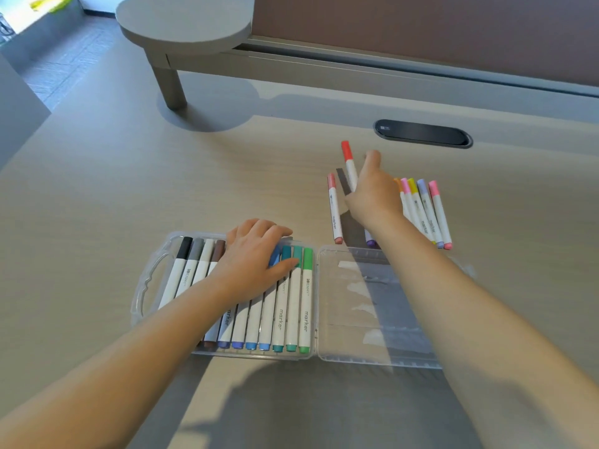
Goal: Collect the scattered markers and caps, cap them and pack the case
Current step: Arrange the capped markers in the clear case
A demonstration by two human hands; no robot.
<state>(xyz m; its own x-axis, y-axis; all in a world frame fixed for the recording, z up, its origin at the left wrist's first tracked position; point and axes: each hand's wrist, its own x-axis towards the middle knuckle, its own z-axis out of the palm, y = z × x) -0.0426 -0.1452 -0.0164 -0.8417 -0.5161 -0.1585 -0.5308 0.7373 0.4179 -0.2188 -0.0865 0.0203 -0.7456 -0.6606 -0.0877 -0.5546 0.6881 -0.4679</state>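
Markers fill the clear case's left half, where the left hand rests flat, fingers relaxed. Right hand pinches a red-capped marker above the loose capped markers beyond the open lid toward the desk's far edge.

Two bare forearms enter from the bottom edge, one at each side. No sleeves visible anywhere along either arm up to the frame edge. Left hand: no ring, no watch, no wristband, no glove. Right hand: likewise unadorned, wrist uncovered. Forearms smooth, no marks, tattoos or plasters to be made out. Fingernails on the left hand too small and blurred to tell length or polish. Right hand seen from the back only. Nothing else of the person in view.
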